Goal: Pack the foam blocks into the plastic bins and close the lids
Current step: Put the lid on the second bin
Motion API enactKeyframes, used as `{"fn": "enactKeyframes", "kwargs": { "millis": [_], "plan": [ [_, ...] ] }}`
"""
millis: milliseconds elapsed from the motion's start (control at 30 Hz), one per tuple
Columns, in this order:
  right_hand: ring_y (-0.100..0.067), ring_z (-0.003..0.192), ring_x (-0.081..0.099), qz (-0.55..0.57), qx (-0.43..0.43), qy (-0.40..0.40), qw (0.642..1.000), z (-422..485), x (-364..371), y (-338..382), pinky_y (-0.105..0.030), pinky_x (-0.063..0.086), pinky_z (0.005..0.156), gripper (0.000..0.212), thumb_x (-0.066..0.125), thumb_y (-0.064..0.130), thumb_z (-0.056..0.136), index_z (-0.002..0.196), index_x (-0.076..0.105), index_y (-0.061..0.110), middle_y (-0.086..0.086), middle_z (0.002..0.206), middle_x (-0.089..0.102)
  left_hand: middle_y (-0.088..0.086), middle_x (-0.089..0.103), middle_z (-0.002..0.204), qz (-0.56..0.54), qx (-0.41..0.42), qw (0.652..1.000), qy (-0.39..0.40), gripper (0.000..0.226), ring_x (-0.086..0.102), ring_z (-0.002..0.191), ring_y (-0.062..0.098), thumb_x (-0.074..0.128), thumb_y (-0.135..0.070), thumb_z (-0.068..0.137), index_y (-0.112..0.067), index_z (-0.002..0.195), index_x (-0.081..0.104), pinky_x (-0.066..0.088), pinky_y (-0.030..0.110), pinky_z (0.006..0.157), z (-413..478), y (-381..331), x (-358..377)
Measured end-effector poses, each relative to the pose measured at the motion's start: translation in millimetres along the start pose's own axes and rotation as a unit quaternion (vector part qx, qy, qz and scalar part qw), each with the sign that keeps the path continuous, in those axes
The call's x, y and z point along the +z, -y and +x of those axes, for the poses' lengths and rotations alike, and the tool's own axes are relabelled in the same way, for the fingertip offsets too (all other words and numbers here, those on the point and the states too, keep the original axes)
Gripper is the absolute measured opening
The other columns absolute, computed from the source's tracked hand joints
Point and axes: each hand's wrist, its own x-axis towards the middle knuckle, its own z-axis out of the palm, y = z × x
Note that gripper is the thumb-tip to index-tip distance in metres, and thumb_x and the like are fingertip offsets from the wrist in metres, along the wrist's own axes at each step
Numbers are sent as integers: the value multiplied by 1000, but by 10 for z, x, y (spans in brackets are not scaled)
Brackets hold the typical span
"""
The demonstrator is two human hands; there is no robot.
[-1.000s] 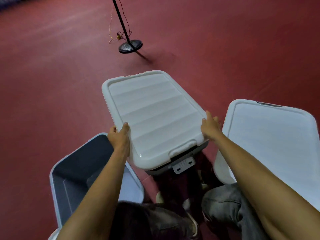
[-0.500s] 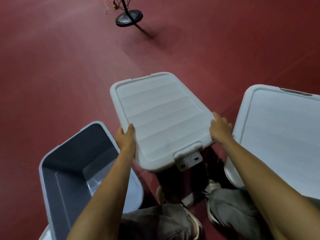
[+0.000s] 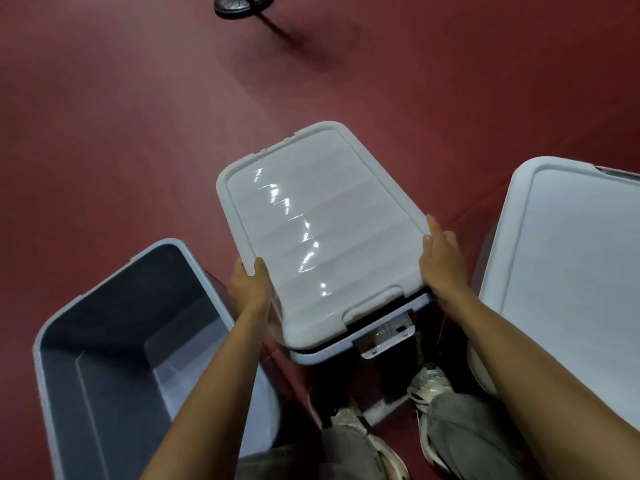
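I hold the white ribbed plastic lid [image 3: 311, 230] over the grey-blue plastic bin [image 3: 322, 358], which stands on the dark red floor [image 3: 121, 133] just ahead of my feet. It sits between the open grey plastic bin [image 3: 114, 393] on the left and the large white-lidded bin [image 3: 571, 271] on the right. My left hand [image 3: 249, 289] grips the lid's left edge close to the near corner, thumb on top and fingers [image 3: 239, 271] curled under the rim. My right hand [image 3: 441, 261] clasps the right edge, thumb on the top face. The far end of the lid seems to rest on the bin. The near end is tilted up, with a dark gap above the bin's near rim and the pale plastic latch [image 3: 384, 336] hanging loose below it. I cannot see the foam blocks from here; I judge they lie inside, under the lid. To seat the lid well, I should first check that it is square to the bin. Then I should lower the near end evenly with both hands so that neither side rides over the rim. I should slide my fingers out from under the edge before it meets the rim and press down with flat palms along both long sides. Only then should I swing the latch up and snap it. If a block stands proud the lid will rock, so I should feel for that before forcing it.
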Motion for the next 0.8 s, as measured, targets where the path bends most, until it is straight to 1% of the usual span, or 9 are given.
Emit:
{"fn": "enactKeyframes", "kwargs": {
  "millis": [167,267,367,433,500,600,667,733,800],
  "plan": [
    [-25,99,50,27,13,-7,1000,-173,-69,-24,-29,35,84,49,31,20,106,154,29,31,-11,126,44,1,67,119,47,12,999,-1,44,61,108,30,46,-51,96,-22,127,59,50,44,96,-162,120,-29],
    [-25,101,50,57,53,-5,997,-367,-60,-102,-32,38,87,48,30,26,106,152,28,37,-13,129,46,3,61,133,51,4,998,35,49,58,119,32,46,-46,100,-18,140,50,48,40,98,-287,196,-72],
    [-31,127,49,89,66,-18,994,-524,-59,-150,-41,41,102,47,30,39,104,152,26,39,-8,143,49,3,45,153,44,-14,995,92,67,47,135,34,48,-47,101,-23,158,23,40,44,109,-361,239,-134],
    [-31,134,45,108,95,-8,990,-543,-82,-92,-45,39,108,50,31,40,104,153,23,36,-4,150,45,8,34,159,58,-31,990,122,76,40,140,37,51,-44,101,-29,160,5,37,48,111,-373,188,-160],
    [-35,134,45,134,151,5,979,-570,-102,7,-45,37,107,55,34,41,103,155,17,32,-10,151,43,11,16,165,127,-19,982,141,85,29,145,42,55,-43,100,-38,158,-6,33,55,113,-416,86,-177],
    [-39,130,47,187,201,0,962,-692,-100,146,-45,39,104,69,44,44,100,156,7,29,-18,149,41,4,-7,168,313,114,931,153,83,7,151,45,59,-51,94,-49,156,3,20,63,117,-550,-65,-140],
    [-39,135,42,216,225,-12,950,-762,-45,227,-45,37,106,86,55,45,95,157,0,24,-21,152,33,1,-13,167,376,203,877,218,88,-5,151,44,61,-67,85,-53,154,7,8,68,117,-710,-114,18],
    [-37,136,40,251,264,-21,931,-835,24,291,-43,36,108,99,65,43,90,157,-4,18,-22,154,28,4,-24,164,409,234,830,299,104,-19,148,48,61,-81,73,-57,152,-3,-3,73,113,-986,-92,229],
    [-36,132,44,269,271,-32,924,-895,55,324,-39,38,105,103,70,40,88,157,-3,18,-21,154,28,10,-34,160,435,238,809,317,117,-29,142,53,58,-90,64,-57,149,-15,-9,78,107,-1204,-59,391]
  ]
}}
